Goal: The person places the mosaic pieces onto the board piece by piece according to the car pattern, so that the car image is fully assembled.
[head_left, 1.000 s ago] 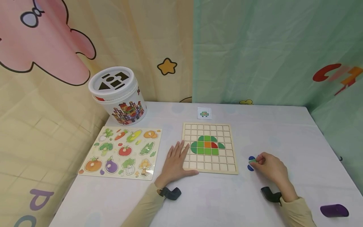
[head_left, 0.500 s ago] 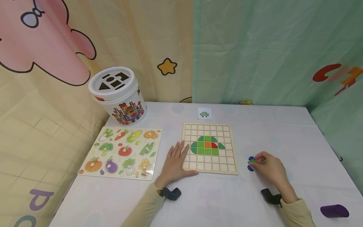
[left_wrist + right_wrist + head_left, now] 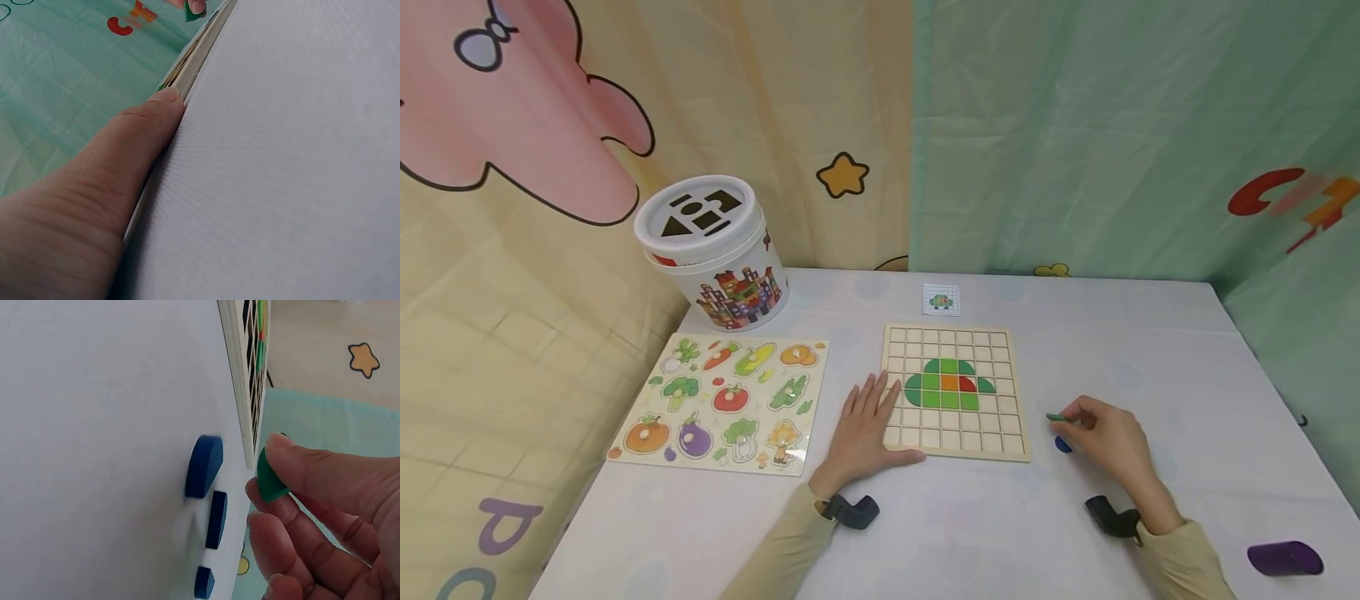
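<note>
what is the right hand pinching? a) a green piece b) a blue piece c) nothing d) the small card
a: the right hand pinches a green piece between thumb and fingers, above the blue pieces that lie on the table beside the grid board.

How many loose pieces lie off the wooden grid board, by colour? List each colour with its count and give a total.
Flat blue pieces lying on the white table: 3
Flat green piece pinched in the right hand: 1
Total: 4
</note>
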Motion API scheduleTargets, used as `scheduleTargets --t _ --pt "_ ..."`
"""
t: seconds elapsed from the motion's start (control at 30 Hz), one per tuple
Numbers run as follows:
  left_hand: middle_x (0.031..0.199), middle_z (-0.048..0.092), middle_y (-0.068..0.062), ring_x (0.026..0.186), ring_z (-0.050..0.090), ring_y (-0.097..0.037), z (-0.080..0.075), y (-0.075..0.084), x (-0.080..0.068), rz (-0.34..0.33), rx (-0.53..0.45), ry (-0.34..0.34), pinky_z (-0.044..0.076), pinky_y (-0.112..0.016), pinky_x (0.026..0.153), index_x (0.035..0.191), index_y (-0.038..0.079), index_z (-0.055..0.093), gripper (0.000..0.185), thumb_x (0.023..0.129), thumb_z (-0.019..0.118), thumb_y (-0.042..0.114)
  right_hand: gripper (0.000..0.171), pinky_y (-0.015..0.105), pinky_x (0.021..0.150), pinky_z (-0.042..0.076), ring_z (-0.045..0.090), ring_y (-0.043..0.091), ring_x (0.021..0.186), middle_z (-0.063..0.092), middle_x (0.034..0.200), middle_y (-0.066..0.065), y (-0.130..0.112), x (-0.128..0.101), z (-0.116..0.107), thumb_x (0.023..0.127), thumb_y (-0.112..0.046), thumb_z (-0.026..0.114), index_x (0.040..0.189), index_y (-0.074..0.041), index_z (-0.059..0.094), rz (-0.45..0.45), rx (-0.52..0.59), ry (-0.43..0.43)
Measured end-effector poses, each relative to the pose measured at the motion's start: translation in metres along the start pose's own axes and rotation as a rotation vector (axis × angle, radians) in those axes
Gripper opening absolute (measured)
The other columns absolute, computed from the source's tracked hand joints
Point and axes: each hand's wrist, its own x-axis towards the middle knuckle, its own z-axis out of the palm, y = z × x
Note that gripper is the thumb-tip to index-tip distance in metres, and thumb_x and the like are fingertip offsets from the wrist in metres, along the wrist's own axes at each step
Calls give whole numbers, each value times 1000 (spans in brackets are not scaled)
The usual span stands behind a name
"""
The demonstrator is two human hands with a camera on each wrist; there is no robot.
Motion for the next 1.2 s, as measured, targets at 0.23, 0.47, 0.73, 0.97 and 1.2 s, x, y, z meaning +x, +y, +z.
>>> scheduleTargets --t 0.23,0.47,0.73,0.97,1.2 --pt "158 7 -10 143 2 -27 1 -1 0 -2 8 -1 0 -42 114 153 12 19 112 71 54 80 11 25 44 37 47 11 55 63 72 -3 -22 15 17 81 -13 76 90 -7 72 -96 28 -57" --pt "157 10 -13 143 5 -30 0 0 0 13 -4 21 3 -45 114 152 10 21 112 71 57 78 14 26 47 38 46 12 57 63 75 -1 -41 29 35 86 -7 69 99 -3 72 -152 59 -152" --pt "157 10 -12 143 4 -29 -1 1 1 12 -7 17 3 -44 114 152 10 21 111 71 58 77 12 27 50 36 44 13 58 61 74 -3 -44 45 38 85 -6 70 97 -5 74 -195 86 -228" --pt "157 12 -14 143 6 -31 -1 0 1 22 -13 26 4 -46 114 151 9 23 111 71 58 77 10 26 55 43 50 12 64 68 87 4 -43 56 40 85 -5 70 93 -3 75 -243 158 -269" --pt "157 11 -13 143 6 -30 0 0 1 21 -13 26 3 -45 114 152 9 22 111 71 57 77 4 28 56 43 50 13 63 65 73 -4 -42 65 41 84 -10 73 84 -6 75 -176 193 -297"
